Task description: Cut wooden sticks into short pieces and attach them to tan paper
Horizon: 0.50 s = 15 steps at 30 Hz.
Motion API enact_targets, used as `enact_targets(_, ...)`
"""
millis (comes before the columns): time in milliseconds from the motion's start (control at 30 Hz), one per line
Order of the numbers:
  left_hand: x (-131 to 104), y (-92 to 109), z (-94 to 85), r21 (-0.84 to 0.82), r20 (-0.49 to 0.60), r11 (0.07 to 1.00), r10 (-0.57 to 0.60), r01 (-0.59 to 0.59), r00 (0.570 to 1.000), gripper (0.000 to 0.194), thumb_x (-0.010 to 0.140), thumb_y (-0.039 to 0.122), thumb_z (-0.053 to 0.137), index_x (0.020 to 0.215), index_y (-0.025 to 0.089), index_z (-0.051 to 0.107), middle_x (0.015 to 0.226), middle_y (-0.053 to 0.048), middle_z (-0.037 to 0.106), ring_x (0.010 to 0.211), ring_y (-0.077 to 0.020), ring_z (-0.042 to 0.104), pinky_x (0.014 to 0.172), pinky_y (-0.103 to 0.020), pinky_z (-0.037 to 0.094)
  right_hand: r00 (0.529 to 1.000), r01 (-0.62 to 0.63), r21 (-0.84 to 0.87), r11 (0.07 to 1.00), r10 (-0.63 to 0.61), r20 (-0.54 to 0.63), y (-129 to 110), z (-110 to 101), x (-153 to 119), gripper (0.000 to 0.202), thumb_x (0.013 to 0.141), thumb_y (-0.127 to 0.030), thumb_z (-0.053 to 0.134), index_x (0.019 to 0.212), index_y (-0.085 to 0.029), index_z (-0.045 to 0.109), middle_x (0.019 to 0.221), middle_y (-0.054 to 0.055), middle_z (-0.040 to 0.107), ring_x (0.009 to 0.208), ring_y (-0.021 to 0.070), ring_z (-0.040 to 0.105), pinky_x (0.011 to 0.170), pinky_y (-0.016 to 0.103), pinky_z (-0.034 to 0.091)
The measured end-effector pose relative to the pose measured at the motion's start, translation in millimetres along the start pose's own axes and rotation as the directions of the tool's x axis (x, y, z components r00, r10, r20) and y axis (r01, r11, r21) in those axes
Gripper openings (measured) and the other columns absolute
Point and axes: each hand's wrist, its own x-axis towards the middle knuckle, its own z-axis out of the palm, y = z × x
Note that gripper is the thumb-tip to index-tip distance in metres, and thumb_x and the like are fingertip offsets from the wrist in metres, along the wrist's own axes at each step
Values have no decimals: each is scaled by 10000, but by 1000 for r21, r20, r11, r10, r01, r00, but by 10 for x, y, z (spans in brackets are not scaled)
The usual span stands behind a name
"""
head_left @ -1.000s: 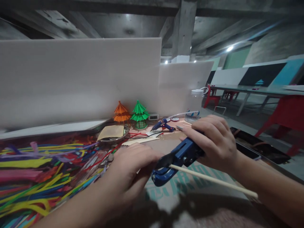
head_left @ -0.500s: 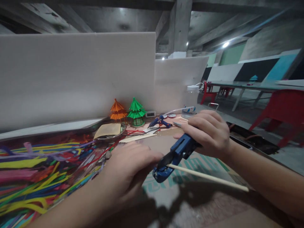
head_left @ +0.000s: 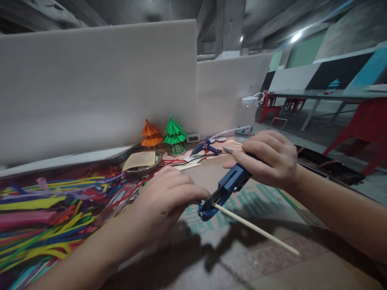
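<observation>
My right hand (head_left: 270, 159) is wrapped round the handles of a blue hand cutter (head_left: 234, 181), whose jaws point down and left. A thin pale wooden stick (head_left: 256, 228) lies between the jaws, its long end slanting down to the right. Beside the jaws, my left hand (head_left: 171, 193) is closed, thumb and index finger pinched at the stick's other end; the fingertips are partly hidden. A grey pointed tip (head_left: 227, 150) shows by my right index finger; whether the hand holds it is unclear. Under both hands is a cardboard sheet (head_left: 256, 201) with green print.
Colourful strips (head_left: 45, 225) are heaped at the left, near a round dish (head_left: 157, 161). Behind stand an orange tiered model (head_left: 151, 135), a green one (head_left: 174, 137), a blue glue gun (head_left: 205, 148) and a clear bottle (head_left: 245, 119). A white panel (head_left: 105, 88) rises at the back.
The stick's free end has swung down and left, so it slants more steeply. The cutter's jaws have risen slightly in view, both hands staying beside each other. The camera view has shifted a little.
</observation>
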Motion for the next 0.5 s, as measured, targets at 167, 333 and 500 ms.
enact_targets(167,28,-3,-25,13,1,1000,-3,3,1000,232,1010,67,495,1004,209,679,845,14,702,817,-126,611,798,-277,381,1000,-3,6,1000,3,-3,-18,8,-9,236,893,-185,728,1092,-238,612,897,10,698,801,163,612,742,324,510)
enact_targets(333,54,6,-43,21,16,1000,0,0,1000,209,1036,145,505,954,211,686,851,-3,744,803,-138,633,804,-301,382,999,10,-18,1000,-10,-39,-10,22,-28,200,897,-210,723,1068,-273,639,874,-18,697,806,156,612,747,314,499)
enact_targets(500,65,-21,-29,-13,41,1000,-11,12,999,254,1031,146,472,919,213,690,870,-13,770,828,-141,665,870,-315,412,997,34,-27,999,-36,-72,2,32,-46,248,866,-281,772,1086,-271,659,885,-17,708,795,158,620,729,317,492)
